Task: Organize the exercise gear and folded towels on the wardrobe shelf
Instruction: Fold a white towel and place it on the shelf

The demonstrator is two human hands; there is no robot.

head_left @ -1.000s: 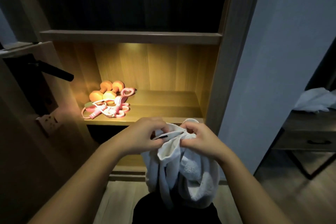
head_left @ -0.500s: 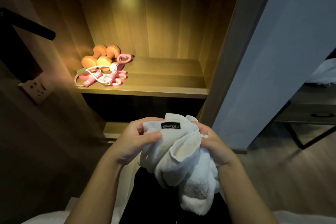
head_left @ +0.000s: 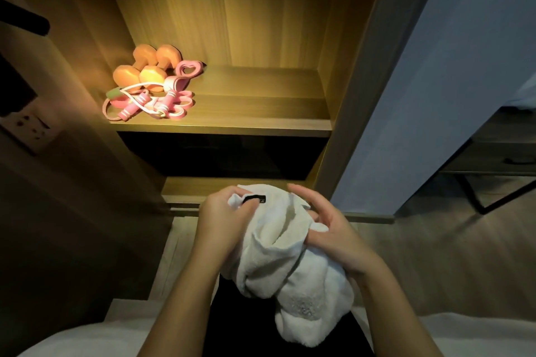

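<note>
Gripping a bunched white towel (head_left: 278,258) from both sides, the person holds it at 6 o'clock in the view, in front of the open wardrobe and below the lit shelf (head_left: 261,101). The towel's long axis runs from 11 o'clock to 5 o'clock. Its upper end, with a small black label (head_left: 255,199), points toward the wardrobe, and its thick lower end hangs down toward the person's body.

The left hand (head_left: 223,220) is curled round the upper end, thumb and fingers pinching the cloth just beside the label. The right hand (head_left: 330,232) sits on the towel's 3 o'clock side. Its thumb presses a fold against the palm, while the upper fingers (head_left: 304,197) stretch out loosely over the cloth, their tips lifted off it.

The exercise gear lies at the 9 o'clock end of the shelf, at 11 o'clock from the towel and well apart from it. Two orange dumbbells (head_left: 145,69) lie side by side, their long axes running from 7 o'clock to 1 o'clock. A pink jump rope (head_left: 145,103) is tangled in front of them, touching them. A pink heart-shaped band (head_left: 190,69) lies at their 3 o'clock side. The rest of the shelf toward 3 o'clock is bare wood.

A wall socket (head_left: 32,127) sits at 9 o'clock in the view.
</note>
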